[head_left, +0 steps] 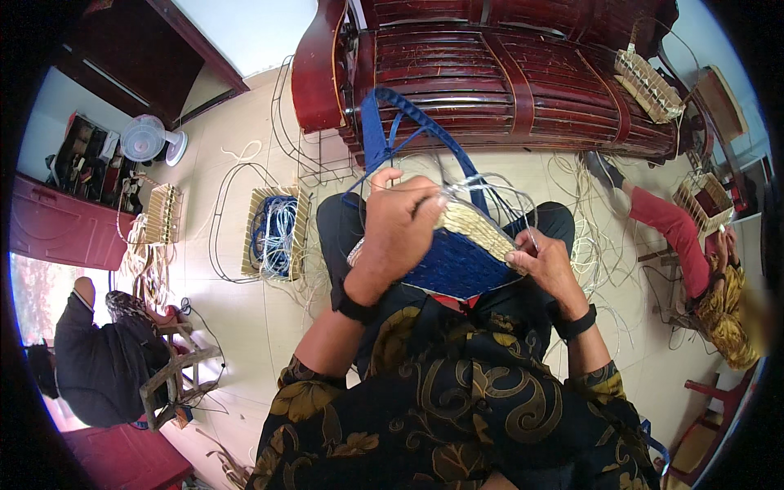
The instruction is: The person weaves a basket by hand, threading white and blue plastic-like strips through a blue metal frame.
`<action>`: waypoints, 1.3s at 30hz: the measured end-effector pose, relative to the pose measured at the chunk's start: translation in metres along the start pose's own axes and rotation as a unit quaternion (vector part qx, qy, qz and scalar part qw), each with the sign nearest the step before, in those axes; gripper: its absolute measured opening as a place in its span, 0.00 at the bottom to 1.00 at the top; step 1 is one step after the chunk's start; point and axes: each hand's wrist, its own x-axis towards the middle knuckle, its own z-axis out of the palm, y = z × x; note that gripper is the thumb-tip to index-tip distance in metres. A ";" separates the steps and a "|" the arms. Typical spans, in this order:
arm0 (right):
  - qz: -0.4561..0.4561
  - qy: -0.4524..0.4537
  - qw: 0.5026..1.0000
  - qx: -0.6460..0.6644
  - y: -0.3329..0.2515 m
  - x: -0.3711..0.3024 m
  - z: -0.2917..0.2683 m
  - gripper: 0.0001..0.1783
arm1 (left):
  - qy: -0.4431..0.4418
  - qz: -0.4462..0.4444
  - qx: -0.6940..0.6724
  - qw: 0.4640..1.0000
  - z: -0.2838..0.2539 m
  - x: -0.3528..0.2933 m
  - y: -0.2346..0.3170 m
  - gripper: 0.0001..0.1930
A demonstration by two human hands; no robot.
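Note:
A woven bag, dark blue with a cream band along its top, rests tilted on my lap. Its blue strap handles rise in a loop on the far side. Thin grey and pale strands stick out loosely from the cream rim. With thumb and fingers closed, my left hand pinches some of these strands above the rim. My right hand grips the bag's right corner between thumb and forefinger, and a thin strand loops up beside it. The exact spot under the left fingertips is hidden.
A basket of blue and white cord stands on the floor to the left, beside wire frames. Ahead is a dark red wooden bench with a woven basket. Loose strands litter the floor. Seated people flank me, left and right.

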 end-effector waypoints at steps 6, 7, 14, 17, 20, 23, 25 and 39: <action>-0.027 -0.021 0.998 0.043 0.015 0.010 0.030 0.15 | -0.063 0.125 0.155 0.978 0.025 0.005 0.034 0.01; -0.023 -0.035 0.999 0.030 0.015 0.015 0.037 0.15 | -0.078 0.139 0.167 0.973 0.029 0.004 0.035 0.01; 0.145 -0.094 0.976 0.135 0.008 0.013 0.002 0.11 | -0.066 0.180 0.180 0.965 0.056 -0.001 0.046 0.04; 0.151 -0.039 0.960 0.234 -0.008 -0.001 -0.045 0.18 | -0.032 0.163 0.197 0.966 0.051 0.000 0.043 0.02; 0.106 0.055 0.961 0.251 -0.008 -0.015 -0.103 0.20 | -0.076 0.126 0.126 0.981 0.036 0.002 0.044 0.04; 0.040 0.130 0.943 0.302 0.014 -0.042 -0.155 0.18 | -0.066 0.131 0.064 0.987 0.013 0.006 0.051 0.09; 0.017 0.139 0.948 0.287 0.025 -0.060 -0.184 0.17 | -0.055 0.129 0.054 0.989 -0.010 0.003 0.045 0.12; 0.108 0.411 0.901 -0.094 0.000 -0.214 -0.401 0.21 | -0.031 -0.008 0.074 0.997 -0.098 -0.017 0.012 0.09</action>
